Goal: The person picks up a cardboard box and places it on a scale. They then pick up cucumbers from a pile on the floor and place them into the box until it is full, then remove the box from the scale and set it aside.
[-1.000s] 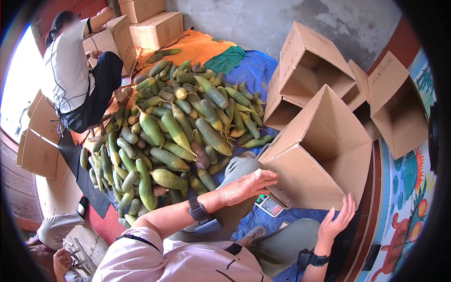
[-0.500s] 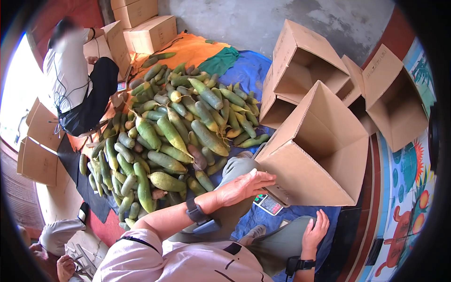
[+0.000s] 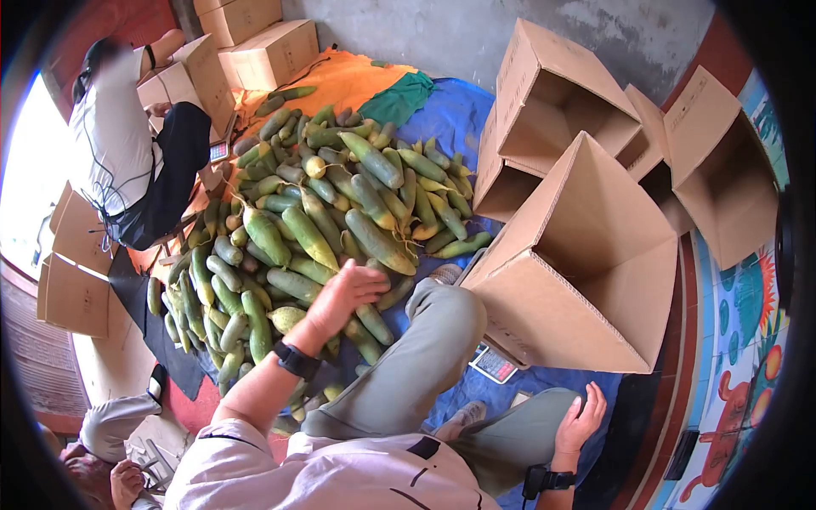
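Grey-green trousers (image 3: pixel 425 357), knees raised, belong to the seated wearer of the camera. The right hand (image 3: pixel 582 418) lies on the right knee with its grip slack, fingers apart and holding nothing; a black band (image 3: pixel 544 478) sits on that wrist. The left hand (image 3: pixel 340 293), also with a black wrist strap (image 3: pixel 297 361), reaches palm-down to the near edge of the gourds (image 3: pixel 323 204). Its grip is wide, the fingers loosely bent just above or on the fruit, with nothing seen closed in it. The gourds are long, green to yellow-green, and heaped in one large pile on a blue tarp (image 3: pixel 450 127), left of the raised knee. An open cardboard box (image 3: pixel 552 314) stands tilted just right of the knee, mouth upward, on a small scale (image 3: pixel 495 364) with a keypad. Three further open cartons (image 3: pixel 552 93) lie behind it, tipped on their sides. Beyond the pile lie an orange cloth (image 3: pixel 340 81) and a green cloth (image 3: pixel 395 98). At far left a co-worker (image 3: pixel 119 144) in a white top and black trousers crouches beside the heap. Closed cartons (image 3: pixel 272 51) are stacked at the wall.
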Demonstrator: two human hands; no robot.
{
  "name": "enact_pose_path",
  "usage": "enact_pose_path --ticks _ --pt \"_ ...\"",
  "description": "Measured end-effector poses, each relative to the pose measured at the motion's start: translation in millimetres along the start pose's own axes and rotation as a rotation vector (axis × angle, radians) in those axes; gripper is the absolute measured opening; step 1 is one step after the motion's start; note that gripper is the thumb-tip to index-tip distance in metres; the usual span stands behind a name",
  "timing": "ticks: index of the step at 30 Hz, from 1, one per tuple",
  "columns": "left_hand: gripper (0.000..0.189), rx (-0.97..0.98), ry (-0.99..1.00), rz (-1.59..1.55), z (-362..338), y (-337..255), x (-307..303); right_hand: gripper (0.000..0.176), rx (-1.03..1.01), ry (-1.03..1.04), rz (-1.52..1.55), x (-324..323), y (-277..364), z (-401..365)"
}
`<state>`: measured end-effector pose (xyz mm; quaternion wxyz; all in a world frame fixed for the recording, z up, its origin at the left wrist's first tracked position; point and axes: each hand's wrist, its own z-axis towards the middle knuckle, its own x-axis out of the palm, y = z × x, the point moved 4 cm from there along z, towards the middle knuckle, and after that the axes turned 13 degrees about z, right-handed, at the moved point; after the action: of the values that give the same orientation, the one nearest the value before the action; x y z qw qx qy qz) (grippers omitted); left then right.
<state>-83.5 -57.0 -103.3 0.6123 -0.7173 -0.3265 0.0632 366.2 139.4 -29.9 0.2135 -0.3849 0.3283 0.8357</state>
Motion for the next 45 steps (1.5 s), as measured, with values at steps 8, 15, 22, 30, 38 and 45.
enact_pose_path --ticks 8,15,22,30,38,45 --pt "0.031 -0.061 -0.83 1.435 -53 76 -196 0.027 0.013 0.0 0.007 -1 2 1" --pt "0.067 -0.423 -0.855 1.692 -90 90 -255 0.027 0.024 0.021 -0.023 2 1 0" --pt "0.067 -0.541 -0.794 1.774 -84 68 -242 0.027 0.037 0.02 -0.029 3 4 1" --pt "0.068 -0.585 -0.792 1.808 -76 68 -250 0.026 0.047 0.007 -0.043 4 4 0" --pt "0.081 -0.572 -0.698 1.626 -82 73 -248 0.025 0.036 -0.011 -0.043 2 3 -2" --pt "0.086 -0.582 -0.479 1.753 -88 89 -236 0.025 0.047 -0.027 -0.029 1 2 -4"
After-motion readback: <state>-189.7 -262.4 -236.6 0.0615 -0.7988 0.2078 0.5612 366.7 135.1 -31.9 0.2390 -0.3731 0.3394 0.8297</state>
